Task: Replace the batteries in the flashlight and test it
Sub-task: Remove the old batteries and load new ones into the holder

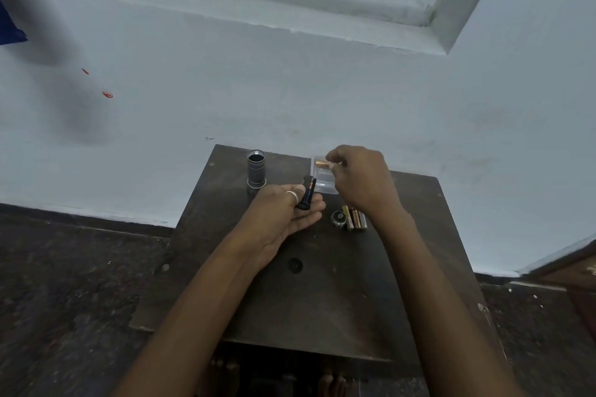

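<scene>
The grey flashlight body [256, 168] stands upright on its head at the far left of the small dark table [303, 284], its open end up. My left hand [290, 213], palm up with a ring on one finger, holds a black battery holder [307, 193] that has a battery in it. Over a clear plastic pack [322, 180] at the far edge, my right hand [361, 180] pinches the end of a copper-topped battery [322, 164]. The flashlight's round end cap [338, 218] lies beside three loose batteries [354, 218] under my right wrist.
The table stands against a pale blue wall, with a window recess above. A dark speckled floor surrounds it. A round hole [294, 265] marks the tabletop's middle. My toes show below the table's near edge. A wooden door edge [574, 267] is at the right.
</scene>
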Demonstrator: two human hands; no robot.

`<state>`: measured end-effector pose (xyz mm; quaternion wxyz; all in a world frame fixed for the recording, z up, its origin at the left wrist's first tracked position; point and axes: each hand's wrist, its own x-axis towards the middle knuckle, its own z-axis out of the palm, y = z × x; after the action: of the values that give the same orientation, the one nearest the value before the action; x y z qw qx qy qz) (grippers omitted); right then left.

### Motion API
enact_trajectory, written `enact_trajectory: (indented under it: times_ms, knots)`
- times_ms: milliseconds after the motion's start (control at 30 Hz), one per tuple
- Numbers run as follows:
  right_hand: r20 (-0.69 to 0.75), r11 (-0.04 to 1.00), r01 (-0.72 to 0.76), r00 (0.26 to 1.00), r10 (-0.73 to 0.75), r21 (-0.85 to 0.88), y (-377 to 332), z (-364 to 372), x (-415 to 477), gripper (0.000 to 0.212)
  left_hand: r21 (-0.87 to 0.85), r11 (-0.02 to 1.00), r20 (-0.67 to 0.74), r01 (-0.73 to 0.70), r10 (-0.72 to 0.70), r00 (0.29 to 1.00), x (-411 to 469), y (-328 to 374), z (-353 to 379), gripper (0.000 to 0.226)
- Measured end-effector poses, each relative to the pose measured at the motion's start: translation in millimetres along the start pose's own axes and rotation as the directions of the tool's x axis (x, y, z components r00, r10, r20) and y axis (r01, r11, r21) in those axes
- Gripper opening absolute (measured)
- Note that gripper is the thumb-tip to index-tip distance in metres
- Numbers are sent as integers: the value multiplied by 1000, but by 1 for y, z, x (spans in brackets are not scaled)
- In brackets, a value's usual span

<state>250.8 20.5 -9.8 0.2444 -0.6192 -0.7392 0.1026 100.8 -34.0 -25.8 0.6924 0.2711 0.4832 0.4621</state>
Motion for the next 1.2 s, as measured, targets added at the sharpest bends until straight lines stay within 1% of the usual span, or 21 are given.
enact_trajectory:
  times_ms: [133, 200, 267, 533, 667, 733, 800, 900, 967, 1033, 1100, 1133, 1200]
  knots:
    - [118, 984, 4, 993, 18, -181, -8, 10, 27, 32, -12, 1000, -25, 16, -16, 1000, -1, 2, -2, 25]
    - [152, 953, 23, 988, 25, -303, -12, 15, 36, 30, -20, 999, -28, 32, -32, 999, -2, 2, -1, 25]
    - [174, 925, 32, 984, 37, -378, -16, 18, 39, 27, -24, 999, -26, 47, -48, 999, -3, 2, -1, 24]
    - [218, 892, 38, 974, 69, -450, -19, 20, 44, 25, -66, 995, -14, 73, -74, 997, -5, 6, -1, 25]
    - [213, 902, 23, 974, 77, -430, -19, 17, 43, 22, -84, 994, -10, 76, -77, 997, -6, 6, -2, 24]
    - [174, 926, -10, 981, 81, -378, -18, 11, 39, 20, -83, 994, -9, 74, -75, 997, -6, 7, -2, 24]
    - [101, 959, -42, 992, 74, -281, -17, 2, 31, 20, -87, 994, -10, 72, -73, 997, -5, 7, -2, 25]
    - [-17, 995, -69, 998, 68, -65, -18, -10, 15, 20, -92, 993, -8, 69, -70, 997, -6, 7, -2, 26]
    - [-65, 993, -74, 995, 80, 92, -22, -17, 4, 16, -90, 993, -8, 72, -73, 997, -7, 6, -2, 26]
    - [-103, 968, -77, 989, 104, 240, -26, -23, -7, 12, -90, 993, -5, 71, -72, 997, -7, 5, -2, 26]
    - [-148, 926, -97, 976, 160, 365, -27, -26, -19, 12, -86, 994, -4, 65, -65, 998, -6, 4, -1, 27]
    - [-157, 895, -110, 968, 194, 432, -26, -25, -26, 13, -83, 995, -4, 61, -61, 998, -6, 4, -1, 27]
    - [-128, 813, -142, 958, 255, 564, -25, -21, -38, 16, -73, 996, -4, 49, -49, 999, -4, 2, -1, 27]
